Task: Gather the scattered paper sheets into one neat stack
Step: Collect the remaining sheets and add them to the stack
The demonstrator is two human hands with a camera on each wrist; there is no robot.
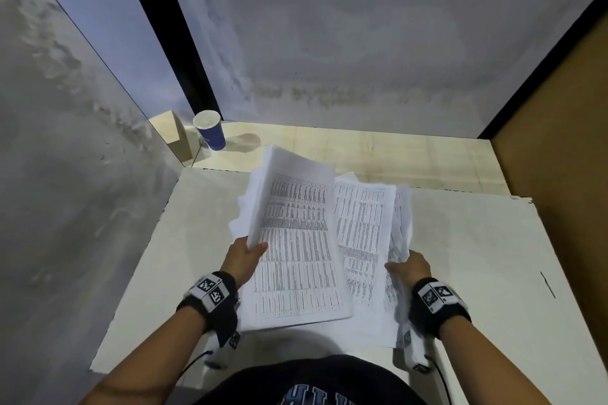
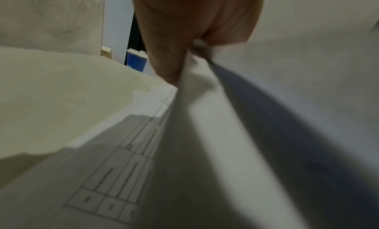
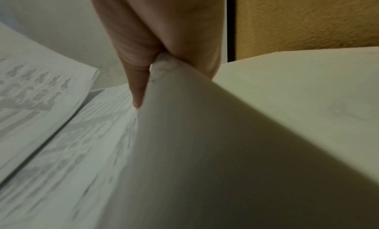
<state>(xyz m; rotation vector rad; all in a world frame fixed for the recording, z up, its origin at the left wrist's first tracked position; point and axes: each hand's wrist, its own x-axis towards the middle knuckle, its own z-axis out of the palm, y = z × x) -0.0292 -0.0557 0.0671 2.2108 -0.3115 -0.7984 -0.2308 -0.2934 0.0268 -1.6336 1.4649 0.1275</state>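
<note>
White printed paper sheets (image 1: 296,246), fanned at frame centre above the pale table (image 1: 477,256), are seen whole only in the head view. A thicker bundle is pinched at its left edge by the left hand (image 1: 245,255); looser sheets are pinched by the right hand (image 1: 409,268). Thumb-and-finger pinches are confirmed close up by both wrist views. A blue cup (image 1: 210,131) is recorded at upper left.

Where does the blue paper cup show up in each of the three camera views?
Head: blue cup, upper left of centre, at the desk's far corner by the wall.
Left wrist: upper middle, just left of the left hand.
Right wrist: not in it.
Shared landmark: the printed sheets, seen in all three views.
</note>
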